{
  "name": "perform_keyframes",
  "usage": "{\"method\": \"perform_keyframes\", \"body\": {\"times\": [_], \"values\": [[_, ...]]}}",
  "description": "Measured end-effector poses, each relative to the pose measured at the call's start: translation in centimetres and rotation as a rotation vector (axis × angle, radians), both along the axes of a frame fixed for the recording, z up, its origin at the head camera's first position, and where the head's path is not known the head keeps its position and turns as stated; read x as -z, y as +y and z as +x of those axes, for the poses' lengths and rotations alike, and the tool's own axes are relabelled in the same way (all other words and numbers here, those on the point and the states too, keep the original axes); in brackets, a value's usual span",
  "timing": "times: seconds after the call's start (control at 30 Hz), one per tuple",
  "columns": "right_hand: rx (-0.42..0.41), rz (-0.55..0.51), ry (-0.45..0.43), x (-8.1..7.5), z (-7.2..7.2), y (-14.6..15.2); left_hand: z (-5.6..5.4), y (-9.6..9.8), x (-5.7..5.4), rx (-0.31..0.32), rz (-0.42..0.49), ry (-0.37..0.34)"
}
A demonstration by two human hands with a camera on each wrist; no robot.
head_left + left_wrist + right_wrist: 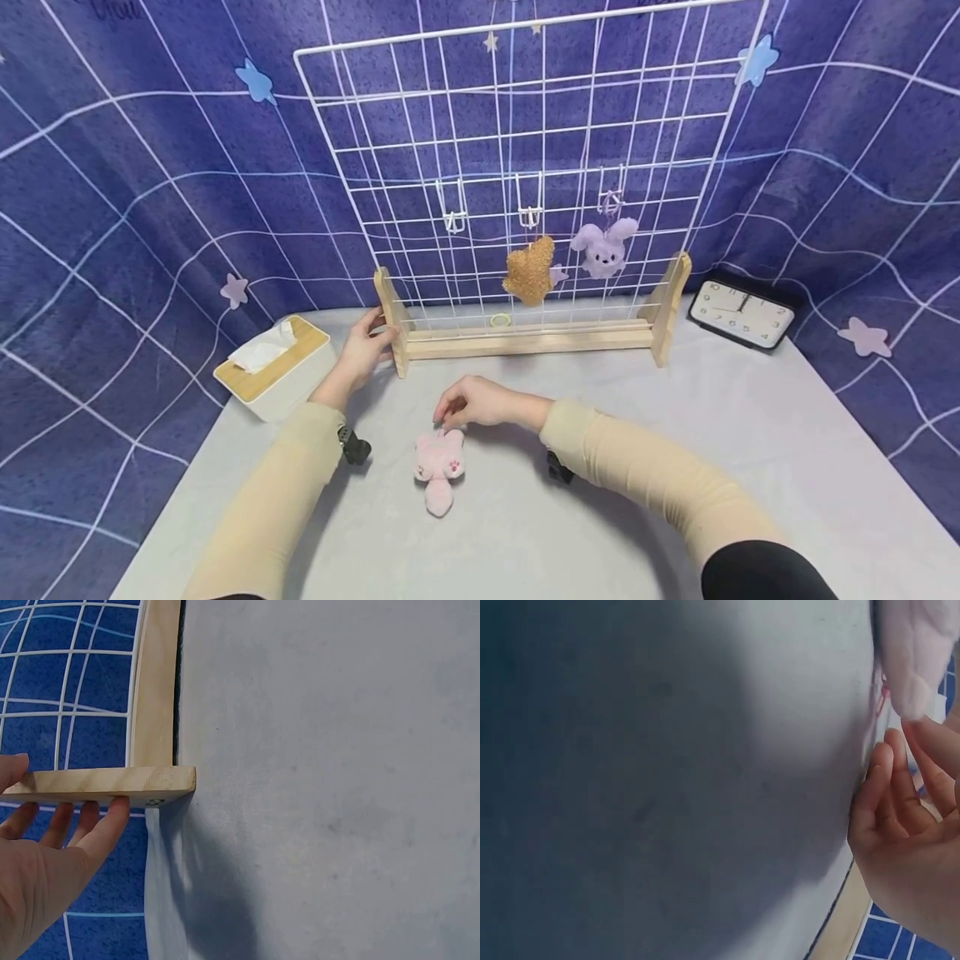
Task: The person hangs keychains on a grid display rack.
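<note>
My left hand [362, 350] holds the left wooden end piece [392, 321] of the white grid rack [465, 133]. In the left wrist view, the thumb lies on one side of that wood and the fingers on the other. A pink plush toy [438, 471] lies on the table with a paw print showing. My right hand [480, 402] pinches its far end between thumb and index finger [919, 754], the other fingers loosely bent. On the rack hang a brown curly plush bear [529, 273] and a lilac plush bunny [602, 250], each from a white hook.
Another white hook [454, 221] sits left of the bear. A pale green ring [500, 319] shows near the rack's wooden base bar [525, 340]. Left stands a tissue box [281, 387]; right, a clock [741, 312]. A blue patterned curtain [150, 250] surrounds the table [525, 533].
</note>
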State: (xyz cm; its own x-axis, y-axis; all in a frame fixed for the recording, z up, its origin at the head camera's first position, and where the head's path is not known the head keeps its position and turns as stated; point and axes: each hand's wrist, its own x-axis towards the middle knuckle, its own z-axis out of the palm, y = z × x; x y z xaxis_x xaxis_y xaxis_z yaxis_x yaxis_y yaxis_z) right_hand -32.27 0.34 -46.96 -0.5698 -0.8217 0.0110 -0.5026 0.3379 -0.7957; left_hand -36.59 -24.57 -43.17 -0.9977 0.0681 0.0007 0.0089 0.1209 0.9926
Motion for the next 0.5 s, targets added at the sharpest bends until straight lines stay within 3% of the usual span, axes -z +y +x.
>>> {"method": "perform_keyframes", "body": {"times": [0.23,0.33,0.5], "values": [[-0.007,0.015,0.067,0.2,0.0,-0.3,0.9,0.4,-1.4,0.003,0.002,-0.015],[-0.005,0.028,0.097,0.3,-0.1,-0.4,0.5,0.3,-1.0,-0.003,0.008,-0.013],[-0.006,0.053,0.107,0.5,-0.3,-0.5,-0.7,-0.3,0.7,-0.019,-0.011,0.008]]}}
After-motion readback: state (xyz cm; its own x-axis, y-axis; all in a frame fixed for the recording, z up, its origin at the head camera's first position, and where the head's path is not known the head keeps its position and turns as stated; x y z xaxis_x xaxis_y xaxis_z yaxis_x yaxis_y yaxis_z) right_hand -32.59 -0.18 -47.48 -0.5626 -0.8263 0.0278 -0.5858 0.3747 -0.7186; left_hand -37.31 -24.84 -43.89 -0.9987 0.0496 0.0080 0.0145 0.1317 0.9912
